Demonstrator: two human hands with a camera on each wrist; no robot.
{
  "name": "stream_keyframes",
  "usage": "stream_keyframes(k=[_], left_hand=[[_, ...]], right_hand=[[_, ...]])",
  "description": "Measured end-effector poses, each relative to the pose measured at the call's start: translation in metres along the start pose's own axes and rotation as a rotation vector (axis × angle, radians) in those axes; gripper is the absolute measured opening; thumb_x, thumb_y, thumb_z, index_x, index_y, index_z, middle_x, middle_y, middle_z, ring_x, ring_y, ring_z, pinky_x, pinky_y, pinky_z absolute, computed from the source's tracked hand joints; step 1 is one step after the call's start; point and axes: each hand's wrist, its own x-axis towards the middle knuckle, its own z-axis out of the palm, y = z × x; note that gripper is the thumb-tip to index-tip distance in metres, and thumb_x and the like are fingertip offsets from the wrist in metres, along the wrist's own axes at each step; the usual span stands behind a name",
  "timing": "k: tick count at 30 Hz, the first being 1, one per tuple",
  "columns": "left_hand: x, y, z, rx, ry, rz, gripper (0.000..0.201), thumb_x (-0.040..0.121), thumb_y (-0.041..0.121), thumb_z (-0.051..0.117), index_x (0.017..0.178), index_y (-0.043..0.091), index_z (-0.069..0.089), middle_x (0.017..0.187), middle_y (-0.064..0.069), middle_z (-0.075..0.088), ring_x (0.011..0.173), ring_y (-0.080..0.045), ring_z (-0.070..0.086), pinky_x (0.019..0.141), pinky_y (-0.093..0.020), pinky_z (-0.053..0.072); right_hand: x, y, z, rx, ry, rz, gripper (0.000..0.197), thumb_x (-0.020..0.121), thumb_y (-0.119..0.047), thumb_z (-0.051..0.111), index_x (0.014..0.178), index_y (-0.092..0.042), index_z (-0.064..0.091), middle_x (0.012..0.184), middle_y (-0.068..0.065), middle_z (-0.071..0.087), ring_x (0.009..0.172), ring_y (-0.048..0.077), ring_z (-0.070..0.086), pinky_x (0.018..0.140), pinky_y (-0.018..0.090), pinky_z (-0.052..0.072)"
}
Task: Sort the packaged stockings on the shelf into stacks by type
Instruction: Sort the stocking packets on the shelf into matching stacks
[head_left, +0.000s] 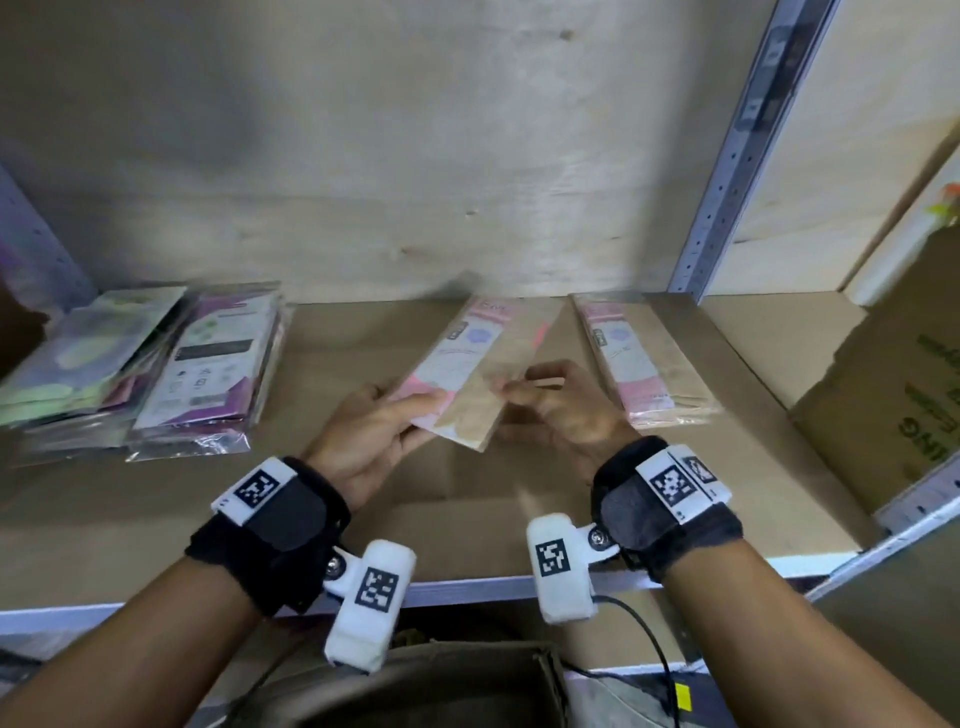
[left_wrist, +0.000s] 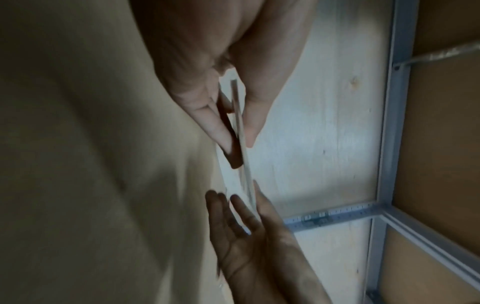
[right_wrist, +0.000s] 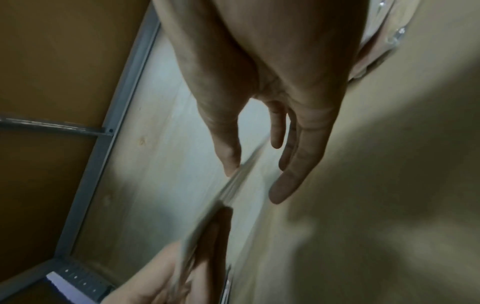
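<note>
1. I hold one pink-and-tan stocking pack (head_left: 480, 374) in the air above the shelf (head_left: 363, 509), between my two hands. My left hand (head_left: 371, 441) grips its near left edge, thumb on top and fingers under it. My right hand (head_left: 566, 410) pinches the right edge with curled fingertips.

2. Sorting looks well under way. To my right, a pink stack (head_left: 641, 358) of the same kind of pack lies flat on the shelf. To my left sit a purple-and-white stack (head_left: 213, 374) and, just beside it, a green-tinted stack (head_left: 88, 358).

3. I judge that this pack belongs on the pink stack, since the print matches. Apart from it, I see no loose packs left on the shelf, so this may be among the last.

4. The head view alone shows the stacks and the printed faces, so only there can I tell the types apart.

5. The wrist views add the grip edge-on: the left wrist view shows the pack as a thin strip pinched between my thumb and fingers, with my right hand taking its far end. The right wrist view is blurred but shows my thumb tip on the edge and my longer fingers fairly straight beneath.
</note>
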Motion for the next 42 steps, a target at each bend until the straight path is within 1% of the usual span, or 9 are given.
stream_keyframes(k=[5,12,16,21,27,30,34,39,42], left_hand=[[-0.005,-0.013,0.013,0.183,-0.052,-0.015,0.059,0.072,0.020,0.082,0.124,0.005,0.057,0.115,-0.010,0.074,0.102,-0.026,0.073,0.083,-0.034,0.062],[0.016,0.019,-0.012,0.248,0.083,0.084,0.042,0.090,0.042,0.068,0.120,0.013,0.065,0.111,-0.007,0.075,0.099,-0.023,0.073,0.077,-0.027,0.060],[0.023,0.026,-0.029,0.394,0.146,0.161,0.039,0.089,0.051,0.067,0.106,0.015,0.068,0.085,-0.004,0.075,0.066,-0.014,0.061,0.058,-0.021,0.048],[0.021,0.018,-0.033,0.648,0.110,0.258,0.030,0.095,0.035,0.063,0.084,0.008,0.072,0.067,-0.001,0.068,0.051,-0.009,0.050,0.047,-0.017,0.038],[0.019,0.026,-0.028,0.709,0.129,0.208,0.033,0.088,0.038,0.060,0.061,0.021,0.055,0.051,0.008,0.058,0.040,-0.007,0.042,0.039,-0.016,0.029],[0.020,0.027,-0.028,0.646,0.125,0.196,0.044,0.092,0.057,0.057,0.064,0.023,0.053,0.050,0.011,0.051,0.036,-0.005,0.037,0.039,-0.016,0.024],[0.020,0.029,-0.029,0.538,0.074,0.162,0.043,0.097,0.055,0.053,0.068,0.022,0.054,0.044,0.010,0.040,0.034,-0.005,0.027,0.038,-0.016,0.018],[0.017,0.034,-0.032,0.475,-0.011,0.179,0.047,0.097,0.053,0.051,0.061,0.024,0.054,0.050,0.005,0.045,0.048,-0.014,0.043,0.049,-0.023,0.033],[0.015,0.035,-0.032,0.577,0.032,0.234,0.052,0.097,0.051,0.054,0.052,0.024,0.050,0.044,0.010,0.038,0.041,-0.010,0.032,0.042,-0.017,0.027]], right_hand=[[-0.002,0.000,-0.013,-0.070,-0.058,-0.085,0.024,0.085,0.004,0.066,0.108,-0.001,0.064,0.104,0.014,0.075,0.092,0.030,0.074,0.075,0.040,0.061],[-0.014,0.006,-0.036,-0.234,-0.328,-0.056,0.030,0.094,-0.016,0.065,0.121,-0.002,0.066,0.116,0.015,0.072,0.108,0.032,0.069,0.095,0.042,0.055],[-0.018,0.010,-0.045,-0.349,-0.388,-0.049,0.028,0.089,-0.019,0.071,0.113,-0.005,0.071,0.113,0.016,0.072,0.107,0.035,0.069,0.095,0.042,0.054],[-0.019,0.010,-0.056,-0.512,-0.337,-0.113,0.026,0.074,-0.032,0.081,0.097,-0.019,0.076,0.098,0.002,0.078,0.090,0.016,0.074,0.078,0.022,0.055],[-0.019,0.005,-0.065,-0.593,-0.381,-0.120,0.024,0.089,-0.028,0.071,0.112,-0.022,0.072,0.105,-0.002,0.077,0.099,0.018,0.073,0.087,0.028,0.058],[-0.020,0.005,-0.065,-0.575,-0.386,-0.120,0.025,0.090,-0.023,0.069,0.115,-0.019,0.071,0.107,0.001,0.076,0.101,0.023,0.072,0.091,0.035,0.057],[-0.021,0.004,-0.063,-0.551,-0.387,-0.143,0.025,0.090,-0.019,0.069,0.115,-0.015,0.070,0.108,0.004,0.076,0.106,0.030,0.070,0.097,0.041,0.052],[-0.021,0.002,-0.061,-0.517,-0.397,-0.152,0.026,0.090,-0.015,0.068,0.115,-0.010,0.069,0.109,0.008,0.075,0.107,0.028,0.070,0.095,0.033,0.054],[-0.022,0.000,-0.061,-0.501,-0.394,-0.145,0.028,0.090,-0.015,0.068,0.117,-0.009,0.068,0.111,0.009,0.075,0.108,0.028,0.069,0.100,0.036,0.052]])
